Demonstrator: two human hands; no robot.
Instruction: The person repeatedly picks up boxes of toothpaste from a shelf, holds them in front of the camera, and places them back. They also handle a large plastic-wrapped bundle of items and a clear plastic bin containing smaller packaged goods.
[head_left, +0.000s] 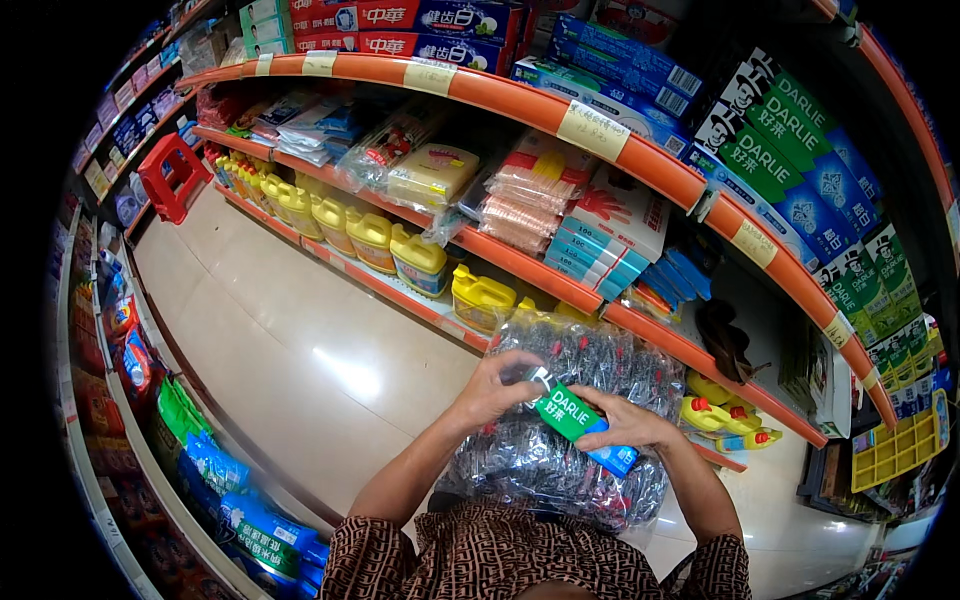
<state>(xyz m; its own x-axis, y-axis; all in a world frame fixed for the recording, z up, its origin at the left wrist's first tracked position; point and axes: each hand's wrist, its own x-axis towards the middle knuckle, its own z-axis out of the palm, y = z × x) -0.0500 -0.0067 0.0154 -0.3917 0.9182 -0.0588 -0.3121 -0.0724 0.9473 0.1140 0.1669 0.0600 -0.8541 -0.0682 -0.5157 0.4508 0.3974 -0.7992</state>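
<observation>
A green and blue Darlie toothpaste box (571, 417) lies slantwise between my two hands. My left hand (501, 390) grips its upper left end, near the white and black part. My right hand (622, 421) holds it around the lower right half, with the blue end sticking out below. Beneath the box and both hands is a large clear plastic bag (555, 480) packed with dark items with bits of red; what they are I cannot tell.
Orange-edged shelves (525, 270) curve across the front, with yellow jugs (416, 259) low down, glove boxes (607, 232) midway and stacked toothpaste boxes (780, 142) above. A red plastic stool (174, 176) stands far left. Blue detergent bags (262, 532) line the lower left shelf.
</observation>
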